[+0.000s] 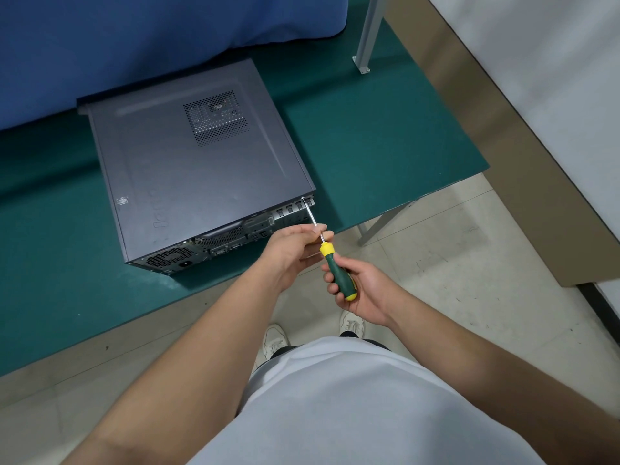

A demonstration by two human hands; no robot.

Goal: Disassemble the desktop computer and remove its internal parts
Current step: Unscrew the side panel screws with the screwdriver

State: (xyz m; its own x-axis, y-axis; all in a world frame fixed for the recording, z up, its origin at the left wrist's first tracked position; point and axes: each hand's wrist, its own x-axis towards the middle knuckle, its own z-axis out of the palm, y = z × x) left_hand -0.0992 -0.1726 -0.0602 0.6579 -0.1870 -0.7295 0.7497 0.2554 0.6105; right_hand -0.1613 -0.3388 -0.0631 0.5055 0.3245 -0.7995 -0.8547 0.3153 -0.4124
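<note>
Holding the screwdriver (336, 267) by its green handle in my right hand (364, 290), I pinch the thin metal part with my left hand (295, 250) fingers (317, 228) so the tip stays on the screw at the back corner of the computer (198, 166). The computer lies flat on the green table (385, 135), back end toward me, so I can reach its screws; I think the cover is still shut.
</note>
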